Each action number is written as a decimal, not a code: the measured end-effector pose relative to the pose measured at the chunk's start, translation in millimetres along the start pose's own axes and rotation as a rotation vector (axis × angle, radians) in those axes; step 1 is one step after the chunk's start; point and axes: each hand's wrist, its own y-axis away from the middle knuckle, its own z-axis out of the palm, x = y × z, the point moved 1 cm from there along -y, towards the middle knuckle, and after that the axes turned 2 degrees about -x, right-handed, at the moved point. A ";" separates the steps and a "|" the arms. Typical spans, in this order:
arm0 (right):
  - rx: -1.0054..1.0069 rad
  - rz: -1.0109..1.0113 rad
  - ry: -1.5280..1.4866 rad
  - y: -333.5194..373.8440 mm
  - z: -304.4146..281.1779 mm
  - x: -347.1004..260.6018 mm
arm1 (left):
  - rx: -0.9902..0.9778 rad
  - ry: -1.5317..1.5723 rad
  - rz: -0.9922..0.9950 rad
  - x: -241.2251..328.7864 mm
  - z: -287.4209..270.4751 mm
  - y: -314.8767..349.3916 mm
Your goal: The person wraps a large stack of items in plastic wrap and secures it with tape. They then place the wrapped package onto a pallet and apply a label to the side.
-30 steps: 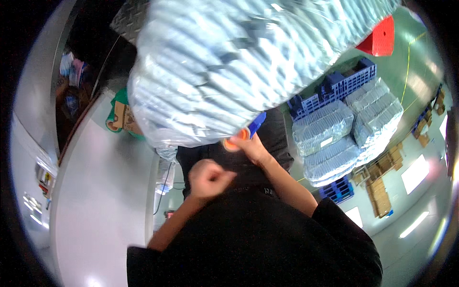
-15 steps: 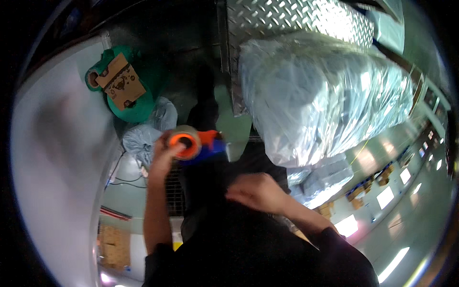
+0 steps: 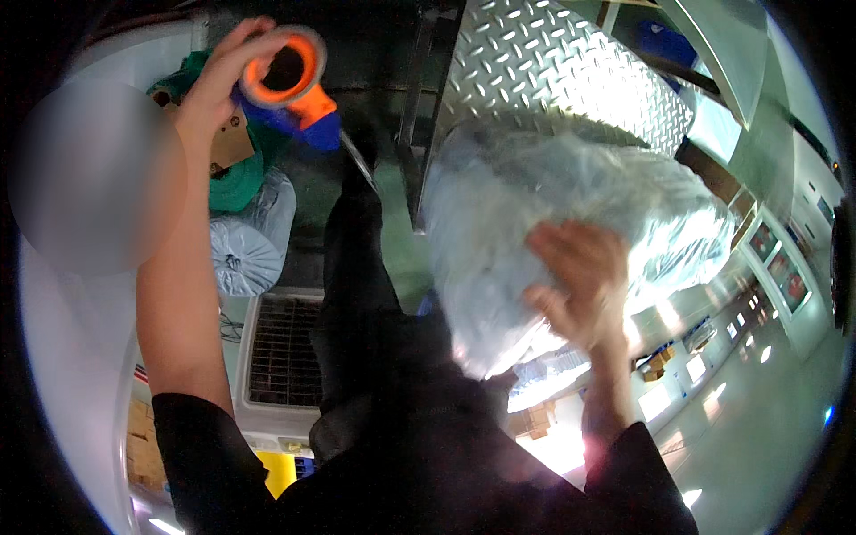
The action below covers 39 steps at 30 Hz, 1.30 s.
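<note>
My left hand [image 3: 230,76] is raised at the upper left, its fingers hooked round an orange and blue tape dispenser [image 3: 314,109] with a roll of tape on its orange hub. A thin metal part of the dispenser points down toward my leg. On the right, my right hand [image 3: 584,276] lies with its fingers spread on or just over a large bundle [image 3: 508,214] wrapped in shiny, wrinkled clear plastic; motion smears the hand a little. The bundle rests against a diamond-plate metal surface [image 3: 535,67].
Behind my left forearm are green rolls [image 3: 234,189] with a brown cardboard box [image 3: 234,143] on them. Below them lies a grey plastic-wrapped roll [image 3: 242,257]. A crate with a dark grille [image 3: 283,352] stands beside my leg. A pale panel [image 3: 71,357] runs down the left side.
My left hand has lifted the tape dispenser up and to the left. My right hand has moved from in front of my body up and right to the wrapped bundle, its fingers spreading.
</note>
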 end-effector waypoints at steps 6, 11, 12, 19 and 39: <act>-0.279 -0.069 -0.071 -2.5 7.3 -38.2 | -0.876 -0.372 0.142 109.0 190.6 -52.0; -0.050 -0.659 0.309 -101.0 -17.8 -6.2 | -0.816 -0.897 0.391 151.4 302.1 -38.7; -0.034 -0.717 0.417 -125.7 -23.8 4.8 | -0.839 -0.967 0.382 155.3 312.5 -39.4; -1.148 -0.520 0.241 -216.4 -17.1 67.8 | -0.629 -0.495 0.398 126.6 316.5 -95.5; -0.559 0.110 -0.404 -79.8 -105.8 434.7 | -0.371 -1.029 0.469 119.3 394.6 137.1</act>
